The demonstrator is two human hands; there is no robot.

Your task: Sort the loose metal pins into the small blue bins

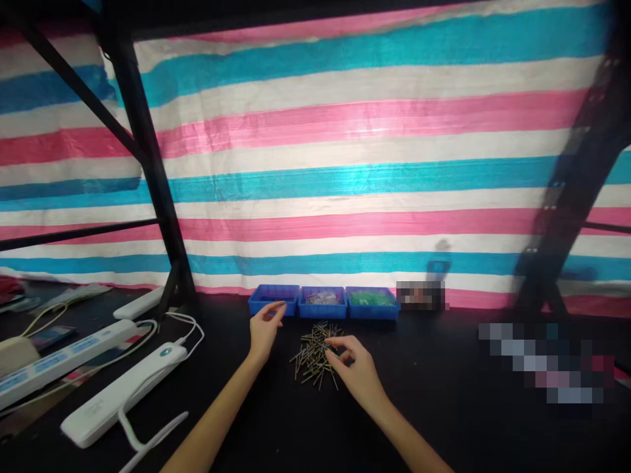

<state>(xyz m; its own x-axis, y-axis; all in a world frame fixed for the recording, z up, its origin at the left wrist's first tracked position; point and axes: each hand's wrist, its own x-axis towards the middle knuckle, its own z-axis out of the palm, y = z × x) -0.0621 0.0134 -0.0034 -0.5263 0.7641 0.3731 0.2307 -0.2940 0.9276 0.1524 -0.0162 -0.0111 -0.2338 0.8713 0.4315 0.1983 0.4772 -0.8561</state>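
Right hand at the loose pile, left hand beside the left bin

The pile of thin metal pieces lies on the tabletop, between the two hands and on the near side of the bins. It has no single long axis: the slim pieces cross at many angles, and several on the near fringe point roughly toward the person. The right hand is clearly the nearer, with its thumb and forefinger over the pile's right side, so the pile lies to that hand's left. Those two fingertips are a little apart; whether a piece sits between them I cannot tell.

The left hand is farther off, beyond the pile's left edge, its fingertips just in front of or over the left blue bin. Its fingers are half curled toward the thumb, and any hold is too small to make out.

Farther out, the middle blue bin holds pale, clear-looking contents and the right blue bin green ones.
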